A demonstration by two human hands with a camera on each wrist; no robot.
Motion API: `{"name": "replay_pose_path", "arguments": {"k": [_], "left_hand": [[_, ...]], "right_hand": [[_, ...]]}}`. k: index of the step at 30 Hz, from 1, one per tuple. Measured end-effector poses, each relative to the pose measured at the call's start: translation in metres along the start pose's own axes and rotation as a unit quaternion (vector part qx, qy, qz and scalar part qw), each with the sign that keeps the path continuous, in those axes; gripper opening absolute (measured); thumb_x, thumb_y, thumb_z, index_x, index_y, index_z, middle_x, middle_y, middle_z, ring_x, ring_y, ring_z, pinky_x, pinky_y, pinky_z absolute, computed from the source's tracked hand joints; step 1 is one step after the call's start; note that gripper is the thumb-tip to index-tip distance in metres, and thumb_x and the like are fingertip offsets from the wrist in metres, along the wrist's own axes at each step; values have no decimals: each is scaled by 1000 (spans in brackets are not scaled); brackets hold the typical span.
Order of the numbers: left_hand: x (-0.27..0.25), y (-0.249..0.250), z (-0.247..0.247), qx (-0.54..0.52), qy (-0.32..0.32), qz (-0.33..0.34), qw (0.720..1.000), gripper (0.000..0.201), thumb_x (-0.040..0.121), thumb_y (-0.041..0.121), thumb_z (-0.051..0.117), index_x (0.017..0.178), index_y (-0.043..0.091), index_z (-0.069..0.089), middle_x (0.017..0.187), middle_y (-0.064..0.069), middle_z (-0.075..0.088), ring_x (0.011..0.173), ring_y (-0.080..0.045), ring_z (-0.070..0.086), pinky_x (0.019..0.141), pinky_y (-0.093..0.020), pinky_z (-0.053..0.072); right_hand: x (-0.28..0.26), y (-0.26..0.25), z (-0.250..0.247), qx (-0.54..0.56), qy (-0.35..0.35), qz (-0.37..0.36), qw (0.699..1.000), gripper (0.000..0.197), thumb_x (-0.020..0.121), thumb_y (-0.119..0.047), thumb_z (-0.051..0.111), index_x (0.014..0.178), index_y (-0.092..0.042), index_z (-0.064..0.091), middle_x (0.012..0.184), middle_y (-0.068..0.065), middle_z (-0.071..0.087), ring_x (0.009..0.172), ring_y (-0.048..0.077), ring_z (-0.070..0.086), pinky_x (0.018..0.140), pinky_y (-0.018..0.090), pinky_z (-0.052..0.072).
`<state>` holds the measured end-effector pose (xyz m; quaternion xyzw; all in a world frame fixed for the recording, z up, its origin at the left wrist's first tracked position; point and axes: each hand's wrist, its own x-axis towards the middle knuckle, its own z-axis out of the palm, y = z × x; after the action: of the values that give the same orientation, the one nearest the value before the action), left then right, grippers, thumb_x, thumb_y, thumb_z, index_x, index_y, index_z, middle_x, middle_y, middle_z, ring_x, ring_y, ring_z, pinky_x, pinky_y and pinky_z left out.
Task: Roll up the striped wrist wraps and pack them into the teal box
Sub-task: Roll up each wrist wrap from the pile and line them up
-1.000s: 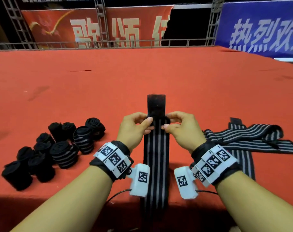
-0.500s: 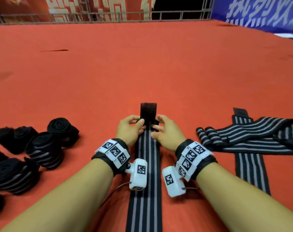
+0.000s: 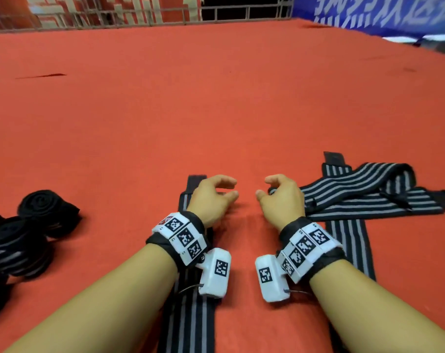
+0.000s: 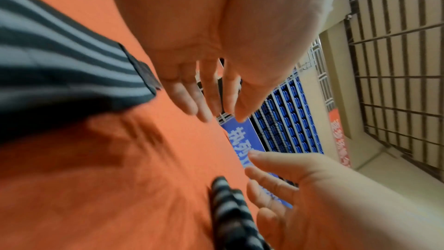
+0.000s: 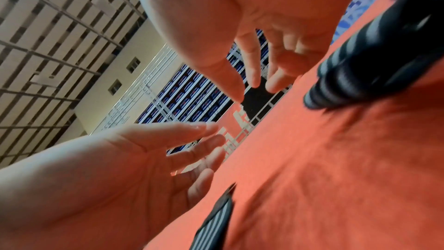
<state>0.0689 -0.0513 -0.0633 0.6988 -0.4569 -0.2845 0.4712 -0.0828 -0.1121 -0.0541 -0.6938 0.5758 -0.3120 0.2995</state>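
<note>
The fingers (image 4: pixel 190 100) of the left hand (image 3: pixel 211 200) are loosely spread and hold nothing; the fingers (image 5: pixel 252 67) of the right hand (image 3: pixel 282 200) are likewise relaxed, slightly bent and empty. Both hands hover just above the red table (image 3: pixel 216 110), near each other with a gap of bare cloth between them. A flat striped wrist wrap (image 3: pixel 188 314) lies lengthwise under the left hand and forearm, its plain black end (image 3: pixel 194 180) showing beyond the knuckles; from the left wrist view the hand sits above it without gripping it. To the right, a loose pile of unrolled striped wraps (image 3: pixel 369 197) lies crossed over one another, just beside the right hand. At the left edge a cluster of rolled wraps (image 3: pixel 25 238) stands on the table, well apart from both hands. The teal box appears in no view.
</note>
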Motion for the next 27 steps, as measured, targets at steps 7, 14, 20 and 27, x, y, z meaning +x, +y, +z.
{"name": "replay_pose_path", "arguments": {"k": [7, 14, 20, 27], "left_hand": [[2, 36, 83, 27, -159, 24, 987, 29, 93, 22, 72, 121, 18, 69, 108, 3, 69, 71, -4, 58, 82, -34, 54], [11, 26, 109, 105, -151, -10, 983, 29, 90, 11, 65, 117, 22, 65, 112, -1, 71, 93, -32, 67, 83, -38, 53], [8, 24, 105, 165, -172, -34, 971, 29, 90, 28, 69, 119, 23, 66, 108, -1, 70, 103, -30, 67, 86, -32, 51], [-16, 58, 97, 40, -118, 71, 990, 22, 92, 7, 63, 107, 24, 59, 92, 19, 63, 77, 14, 60, 64, -5, 45]], "right_hand": [[12, 48, -46, -46, -45, 99, 993, 55, 87, -29, 74, 134, -12, 52, 133, 12, 60, 125, 32, 54, 100, 34, 42], [18, 66, -53, 13, -50, 110, 993, 19, 85, -21, 74, 99, -8, 69, 100, 13, 72, 106, 34, 64, 92, 40, 53], [5, 44, -81, 40, 63, -19, 997, 13, 90, -22, 64, 80, -21, 55, 75, -4, 62, 88, 29, 59, 78, 38, 46], [-36, -9, -115, 159, 26, -216, 963, 10, 93, -16, 62, 101, -20, 63, 91, -12, 65, 100, 18, 59, 89, 37, 48]]}}
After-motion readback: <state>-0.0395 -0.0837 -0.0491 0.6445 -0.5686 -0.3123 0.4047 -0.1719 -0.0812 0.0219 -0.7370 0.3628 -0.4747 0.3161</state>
